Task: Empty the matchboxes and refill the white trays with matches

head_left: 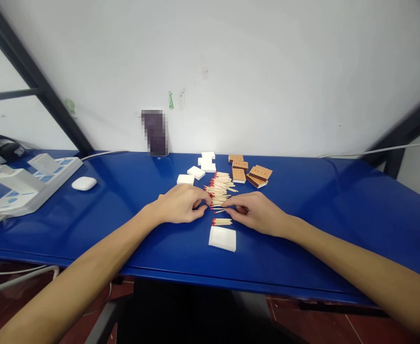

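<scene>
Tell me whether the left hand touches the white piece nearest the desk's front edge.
Apart: the head view shows a strip of blue desktop between the left hand and the white piece.

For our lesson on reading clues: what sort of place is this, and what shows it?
Likely a desk corner in a home or dormitory, though I can't tell which. The clues: a blue desk against a plain wall, a dark frame beside it, and a power strip with chargers.
</scene>
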Demonstrator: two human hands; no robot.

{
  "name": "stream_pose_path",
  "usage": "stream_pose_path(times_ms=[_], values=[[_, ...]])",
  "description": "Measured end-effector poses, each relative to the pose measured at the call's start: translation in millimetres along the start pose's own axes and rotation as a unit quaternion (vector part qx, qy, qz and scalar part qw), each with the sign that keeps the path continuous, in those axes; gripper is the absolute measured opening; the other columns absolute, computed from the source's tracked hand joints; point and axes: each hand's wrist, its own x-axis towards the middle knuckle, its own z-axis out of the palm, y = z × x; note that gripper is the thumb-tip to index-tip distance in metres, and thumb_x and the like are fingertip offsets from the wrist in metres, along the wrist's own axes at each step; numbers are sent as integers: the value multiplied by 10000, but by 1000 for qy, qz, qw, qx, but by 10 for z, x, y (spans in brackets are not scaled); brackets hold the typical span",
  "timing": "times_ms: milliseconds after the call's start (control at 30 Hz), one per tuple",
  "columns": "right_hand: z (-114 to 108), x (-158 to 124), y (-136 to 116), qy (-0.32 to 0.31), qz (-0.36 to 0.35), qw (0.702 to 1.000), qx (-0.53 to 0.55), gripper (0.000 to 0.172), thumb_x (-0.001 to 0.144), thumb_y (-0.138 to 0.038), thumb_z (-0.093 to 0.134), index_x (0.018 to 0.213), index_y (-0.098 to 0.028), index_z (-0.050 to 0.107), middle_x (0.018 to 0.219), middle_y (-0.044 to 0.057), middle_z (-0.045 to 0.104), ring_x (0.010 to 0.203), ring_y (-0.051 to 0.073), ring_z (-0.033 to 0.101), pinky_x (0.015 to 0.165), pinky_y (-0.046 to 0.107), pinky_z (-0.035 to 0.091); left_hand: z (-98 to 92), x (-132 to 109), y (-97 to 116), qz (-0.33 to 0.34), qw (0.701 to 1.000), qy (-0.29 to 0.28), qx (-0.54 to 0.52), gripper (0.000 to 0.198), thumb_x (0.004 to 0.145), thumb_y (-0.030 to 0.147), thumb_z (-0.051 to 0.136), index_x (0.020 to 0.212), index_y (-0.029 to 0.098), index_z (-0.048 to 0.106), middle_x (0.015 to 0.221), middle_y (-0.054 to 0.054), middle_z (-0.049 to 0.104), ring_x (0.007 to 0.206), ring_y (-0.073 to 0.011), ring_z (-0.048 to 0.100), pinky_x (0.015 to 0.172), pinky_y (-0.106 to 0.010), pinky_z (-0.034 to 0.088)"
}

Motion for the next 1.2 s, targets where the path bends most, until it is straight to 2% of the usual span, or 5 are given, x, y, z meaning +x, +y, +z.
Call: stream_pose_path(times_ms=[167, 567, 800, 1067, 1200], values=[[9, -16, 6, -4, -9, 1000, -4, 197, 893, -222, 554, 961, -194, 737, 577, -36, 538, 511, 100, 448, 550, 221, 326, 22, 7, -31, 7, 1000, 7, 10, 177, 837, 173, 561, 937, 185, 706, 658, 29, 600, 581, -101, 519, 597, -235, 358], [23, -17, 36, -6, -32, 999, -8, 203, 892, -184, 532, 943, -192, 728, 630, -16, 607, 531, 104, 485, 563, 221, 338, 11, 5, -22, 3, 1000, 1, 15, 189, 853, 201, 561, 977, 191, 703, 657, 24, 601, 584, -111, 520, 597, -238, 357], [16, -18, 21, 2, -25, 1000, -18, 200, 904, -224, 539, 992, -179, 713, 576, -38, 542, 498, 99, 433, 550, 223, 321, 7, 5, -2, 6, 1000, -8, 4, 218, 843, 211, 573, 1029, 196, 687, 635, 36, 582, 587, -114, 521, 595, -240, 357], [31, -16, 37, 7, -38, 999, -16, 195, 893, -205, 538, 943, -191, 726, 632, -12, 624, 525, 103, 494, 561, 222, 341, 15, 8, -7, -3, 1000, -9, 5, 223, 860, 234, 575, 1054, 197, 678, 600, 51, 552, 572, -110, 509, 596, -245, 367], [35, -20, 45, 11, -39, 999, -16, 193, 895, -211, 539, 938, -195, 726, 623, -15, 619, 523, 104, 495, 563, 223, 346, 24, 9, -14, 3, 1000, -2, 10, 201, 863, 234, 567, 1021, 199, 687, 610, 46, 558, 572, -109, 510, 591, -243, 366]])
